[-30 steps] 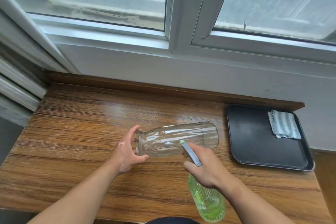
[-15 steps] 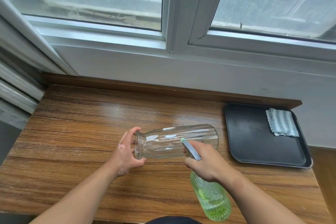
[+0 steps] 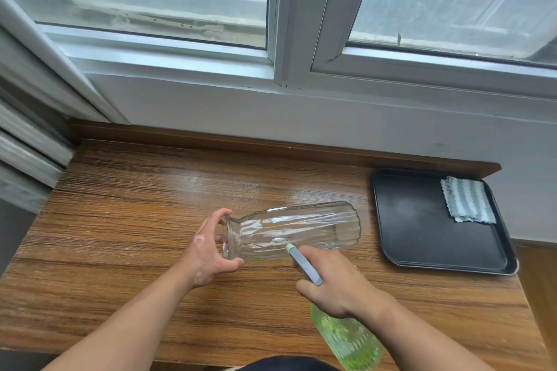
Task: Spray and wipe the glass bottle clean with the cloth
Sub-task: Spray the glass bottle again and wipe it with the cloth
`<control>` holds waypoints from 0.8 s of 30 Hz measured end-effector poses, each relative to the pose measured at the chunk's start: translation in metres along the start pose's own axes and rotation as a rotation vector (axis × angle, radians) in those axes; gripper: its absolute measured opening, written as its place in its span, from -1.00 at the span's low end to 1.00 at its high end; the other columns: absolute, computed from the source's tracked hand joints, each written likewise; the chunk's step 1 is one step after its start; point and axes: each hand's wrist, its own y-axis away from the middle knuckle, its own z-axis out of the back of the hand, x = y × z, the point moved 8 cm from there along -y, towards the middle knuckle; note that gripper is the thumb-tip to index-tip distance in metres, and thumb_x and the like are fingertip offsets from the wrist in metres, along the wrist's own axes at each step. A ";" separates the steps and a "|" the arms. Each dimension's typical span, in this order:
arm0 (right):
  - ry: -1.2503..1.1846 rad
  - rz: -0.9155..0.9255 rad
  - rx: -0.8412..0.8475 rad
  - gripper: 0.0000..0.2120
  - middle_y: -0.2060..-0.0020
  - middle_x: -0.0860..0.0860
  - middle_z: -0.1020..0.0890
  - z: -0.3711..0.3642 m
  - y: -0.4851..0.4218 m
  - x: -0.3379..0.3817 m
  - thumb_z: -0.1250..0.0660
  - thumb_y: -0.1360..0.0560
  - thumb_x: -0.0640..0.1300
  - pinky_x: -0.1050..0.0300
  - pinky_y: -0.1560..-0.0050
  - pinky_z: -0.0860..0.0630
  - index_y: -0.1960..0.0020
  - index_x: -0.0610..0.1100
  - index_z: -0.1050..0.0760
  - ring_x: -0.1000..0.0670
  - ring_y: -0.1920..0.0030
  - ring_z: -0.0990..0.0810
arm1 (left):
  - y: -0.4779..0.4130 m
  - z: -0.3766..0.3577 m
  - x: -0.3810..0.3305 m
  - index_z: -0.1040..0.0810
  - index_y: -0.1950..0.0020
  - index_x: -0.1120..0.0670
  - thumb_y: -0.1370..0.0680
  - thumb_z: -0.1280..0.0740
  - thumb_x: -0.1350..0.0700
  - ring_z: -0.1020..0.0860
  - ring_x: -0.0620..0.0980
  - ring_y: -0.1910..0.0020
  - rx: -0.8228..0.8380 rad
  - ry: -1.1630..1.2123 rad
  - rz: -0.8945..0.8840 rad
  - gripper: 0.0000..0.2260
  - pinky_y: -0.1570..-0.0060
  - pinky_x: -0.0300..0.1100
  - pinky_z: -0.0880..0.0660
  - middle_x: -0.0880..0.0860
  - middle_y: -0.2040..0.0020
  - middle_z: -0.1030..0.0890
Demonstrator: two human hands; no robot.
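Observation:
A clear ribbed glass bottle (image 3: 304,229) is held sideways just above the wooden table (image 3: 135,220), its mouth to the left. My left hand (image 3: 208,256) grips the rim at the mouth. My right hand (image 3: 337,283) is closed around the head of a green spray bottle (image 3: 349,343), whose grey nozzle (image 3: 303,263) points at the glass bottle's near side. A folded striped grey-and-white cloth (image 3: 467,200) lies in the far right corner of a black tray (image 3: 422,235).
The black tray sits at the table's right end, close to the right edge. A white wall and window frames (image 3: 280,69) rise behind the table. A raised wooden lip (image 3: 241,141) runs along the table's back.
The glass bottle has tilted slightly, its base end a little higher. The spray bottle and my right hand stay close to its near side; the camera view shifted slightly.

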 end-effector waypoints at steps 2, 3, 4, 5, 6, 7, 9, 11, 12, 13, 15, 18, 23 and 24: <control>-0.016 0.010 -0.023 -0.84 0.23 0.01 -0.58 0.002 -0.002 0.003 -0.28 -0.40 -0.02 0.04 0.23 -0.43 0.05 -0.02 -0.41 -0.05 0.24 -0.51 | 0.002 0.000 -0.001 -0.22 -0.22 -0.58 -0.25 -0.68 0.21 -0.56 0.10 -0.26 0.011 0.017 0.005 -0.05 -0.05 -0.18 -0.67 -0.12 -0.39 -0.31; -0.026 0.002 -0.048 -0.85 0.24 0.01 -0.58 0.004 -0.005 0.003 -0.27 -0.39 -0.01 0.01 0.22 -0.46 0.07 -0.02 -0.41 -0.05 0.23 -0.52 | 0.004 0.000 -0.002 -0.22 -0.19 -0.62 -0.25 -0.68 0.22 -0.57 0.14 -0.24 0.017 0.034 0.015 -0.04 0.00 -0.21 -0.68 -0.08 -0.40 -0.32; -0.034 -0.014 -0.070 -0.84 0.25 0.00 -0.59 0.005 -0.008 0.002 -0.26 -0.37 0.00 -0.04 0.21 -0.50 0.09 -0.03 -0.42 -0.06 0.23 -0.53 | 0.005 0.000 -0.003 -0.22 -0.18 -0.63 -0.24 -0.68 0.22 -0.57 0.16 -0.24 0.022 0.046 0.020 -0.04 0.03 -0.22 -0.68 -0.06 -0.42 -0.33; -0.044 -0.029 -0.085 -0.84 0.27 0.00 -0.60 0.007 -0.010 0.000 -0.25 -0.35 0.01 -0.09 0.19 -0.51 0.12 -0.04 -0.43 -0.07 0.23 -0.54 | 0.006 0.001 -0.003 -0.22 -0.19 -0.62 -0.24 -0.68 0.20 -0.55 0.15 -0.27 0.024 0.047 0.023 -0.05 0.03 -0.23 -0.68 -0.05 -0.44 -0.32; -0.058 -0.041 -0.091 -0.84 0.28 0.00 -0.59 0.009 -0.012 -0.001 -0.25 -0.35 0.01 -0.11 0.19 -0.52 0.14 -0.05 -0.43 -0.08 0.24 -0.54 | 0.007 0.002 -0.006 -0.22 -0.20 -0.60 -0.25 -0.68 0.18 -0.52 0.10 -0.31 0.023 0.036 0.017 -0.07 0.02 -0.23 -0.67 -0.05 -0.45 -0.31; -0.079 -0.052 -0.089 -0.85 0.28 0.01 -0.59 0.011 -0.014 -0.005 -0.26 -0.35 0.01 -0.09 0.18 -0.52 0.15 -0.05 -0.43 -0.08 0.23 -0.54 | 0.008 0.003 -0.008 -0.21 -0.21 -0.58 -0.26 -0.67 0.15 -0.48 0.05 -0.33 0.024 0.023 0.011 -0.09 0.04 -0.24 -0.66 -0.08 -0.45 -0.29; -0.139 -0.089 -0.083 -0.85 0.24 0.04 -0.61 0.020 -0.013 -0.014 -0.30 -0.36 0.01 -0.03 0.16 -0.51 0.10 -0.01 -0.47 -0.05 0.20 -0.56 | 0.010 0.004 -0.010 -0.19 -0.24 -0.53 -0.28 -0.67 0.09 -0.45 -0.01 -0.34 0.018 0.001 0.005 -0.12 0.04 -0.25 -0.61 -0.13 -0.40 -0.28; -0.211 -0.137 -0.137 -0.83 0.21 0.07 -0.63 0.040 -0.010 -0.032 -0.33 -0.35 0.01 0.03 0.15 -0.52 0.06 0.04 -0.50 -0.01 0.19 -0.59 | 0.010 0.006 -0.009 -0.22 -0.32 -0.44 -0.28 -0.67 0.07 -0.45 0.00 -0.33 0.015 0.008 0.017 -0.14 -0.12 -0.14 -0.55 -0.12 -0.36 -0.32; -0.241 -0.159 -0.192 -0.82 0.21 0.07 -0.64 0.054 -0.009 -0.042 -0.35 -0.35 -0.01 0.06 0.17 -0.52 0.05 0.06 -0.51 0.00 0.21 -0.59 | 0.011 0.006 -0.008 -0.24 -0.37 -0.39 -0.28 -0.67 0.07 -0.47 0.02 -0.33 0.016 0.019 0.028 -0.14 -0.20 -0.06 -0.53 -0.11 -0.34 -0.35; -0.265 -0.182 -0.257 -0.83 0.22 0.05 -0.64 0.069 -0.007 -0.054 -0.37 -0.37 -0.03 0.07 0.22 -0.52 0.04 0.06 -0.52 0.01 0.25 -0.59 | 0.011 0.007 -0.005 -0.27 -0.40 -0.34 -0.28 -0.67 0.09 -0.48 0.03 -0.32 0.017 0.048 0.047 -0.14 -0.25 0.01 -0.51 -0.09 -0.33 -0.39; -0.297 -0.202 -0.390 -0.85 0.26 0.02 -0.64 0.104 -0.005 -0.073 -0.37 -0.41 -0.10 0.06 0.33 -0.53 0.04 0.07 -0.52 0.02 0.34 -0.56 | 0.013 0.009 0.000 -0.34 -0.40 -0.30 -0.29 -0.68 0.16 -0.50 0.06 -0.32 0.009 0.114 0.078 -0.16 -0.30 0.06 -0.49 -0.04 -0.34 -0.42; -0.293 -0.193 -0.544 -0.78 0.17 0.04 -0.65 0.154 -0.015 -0.099 -0.36 -0.44 -0.15 0.08 0.27 -0.53 -0.04 0.09 -0.53 0.00 0.24 -0.60 | 0.018 0.012 0.005 -0.38 -0.42 -0.29 -0.26 -0.68 0.19 -0.50 0.10 -0.34 0.003 0.153 0.105 -0.13 -0.31 0.07 -0.45 0.01 -0.36 -0.40; -0.399 -0.132 -0.714 -0.69 0.01 0.07 -0.63 0.190 -0.059 -0.133 -0.41 -0.52 -0.05 0.08 -0.02 -0.48 -0.25 0.06 -0.51 0.00 0.03 -0.58 | 0.025 0.016 0.004 -0.39 -0.44 -0.22 -0.33 -0.63 0.31 -0.45 0.06 -0.30 -0.007 0.158 0.115 -0.17 -0.27 -0.01 -0.40 0.16 -0.50 -0.35; -0.404 -0.121 -0.739 -0.67 0.01 0.05 -0.62 0.189 -0.067 -0.137 -0.41 -0.53 -0.01 0.08 -0.04 -0.47 -0.28 0.04 -0.50 0.00 0.02 -0.57 | 0.026 0.016 0.004 -0.39 -0.43 -0.23 -0.34 -0.62 0.33 -0.44 0.04 -0.29 -0.006 0.156 0.116 -0.18 -0.25 -0.04 -0.40 0.17 -0.51 -0.34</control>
